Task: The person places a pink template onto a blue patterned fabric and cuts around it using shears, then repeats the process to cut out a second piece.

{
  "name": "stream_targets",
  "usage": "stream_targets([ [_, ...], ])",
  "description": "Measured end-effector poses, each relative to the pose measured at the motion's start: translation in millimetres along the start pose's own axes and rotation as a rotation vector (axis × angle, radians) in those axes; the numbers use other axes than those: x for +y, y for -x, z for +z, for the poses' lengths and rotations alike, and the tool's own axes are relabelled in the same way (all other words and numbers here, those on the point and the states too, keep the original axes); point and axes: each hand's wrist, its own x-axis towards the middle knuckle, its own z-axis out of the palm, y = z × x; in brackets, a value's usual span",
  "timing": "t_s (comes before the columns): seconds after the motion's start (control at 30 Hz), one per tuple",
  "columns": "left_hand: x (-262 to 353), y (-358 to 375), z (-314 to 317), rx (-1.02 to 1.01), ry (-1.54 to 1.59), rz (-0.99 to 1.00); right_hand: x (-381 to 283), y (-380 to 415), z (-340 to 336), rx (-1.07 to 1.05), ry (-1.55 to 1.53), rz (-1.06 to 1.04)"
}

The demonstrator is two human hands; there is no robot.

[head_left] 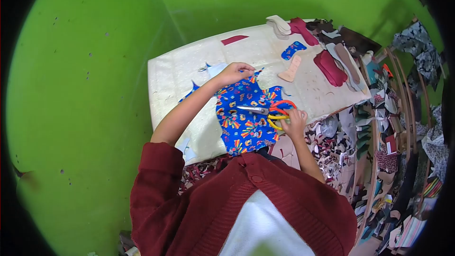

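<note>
A piece of blue fabric (241, 97) with a bright multicoloured print lies on the pale table, its edges cut into curves and points. My left hand (237, 73) is at the fabric's upper edge, fingers pinched together on it. My right hand (295, 122) grips a pair of scissors (258, 109) with one red and one yellow handle loop. The scissors' blades point left and lie over the fabric. Under my left forearm, another blue printed scrap (188, 94) shows in part. A small light-blue piece (216, 68) sits just behind my left hand.
On the table (182, 66) lie a maroon strip (234, 40), a small blue printed piece (293, 50), a peach cut-out (290, 68) and stacked maroon cut-outs (330, 68). Many scraps (327, 147) cover the floor. Shelves with fabric (379, 161) stand right; a green wall (85, 90) is left.
</note>
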Motion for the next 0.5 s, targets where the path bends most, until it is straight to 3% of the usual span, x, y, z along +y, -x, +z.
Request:
stream_targets([
  [0.17, -33, -54, 34, 0.347, 0.103, 0.007, 54, 16, 4, 0.006, 0.048, 0.266],
  [0.23, -56, -76, 56, 0.385, 0.099, -0.032, 70, 12, 10, 0.03, 0.02, 0.475],
  [0.27, -76, -92, 69, 0.414, 0.019, -0.062, 79, 10, 12, 0.033, 0.024, 0.481],
  [0.33, -84, -111, 96, 0.454, -0.067, -0.202, 95, 3, 15, -0.07, -0.074, 0.772],
  [0.43, -84, -128, 126, 0.508, -0.182, -0.309, 108, -10, 7, -0.204, -0.031, 0.869],
  [0.5, -85, -138, 135, 0.529, -0.224, -0.275, 110, -19, -2, -0.271, -0.007, 0.887],
])
